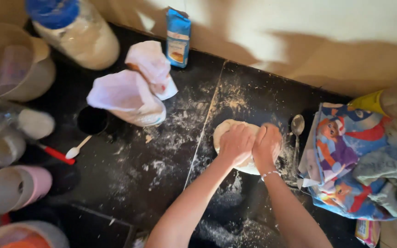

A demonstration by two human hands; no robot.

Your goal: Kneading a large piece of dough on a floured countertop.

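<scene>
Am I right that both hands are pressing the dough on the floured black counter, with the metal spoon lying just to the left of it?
Not quite: the spoon lies to the right of the dough, between it and the colourful cloth, as the head view shows. The rest holds: the left hand and right hand press the dough on the floured black counter.

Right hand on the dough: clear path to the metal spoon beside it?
Probably yes. The right hand rests on the dough, and the metal spoon lies just to its right on the dark counter, with nothing between them; the patterned cloth sits beyond it.
</scene>
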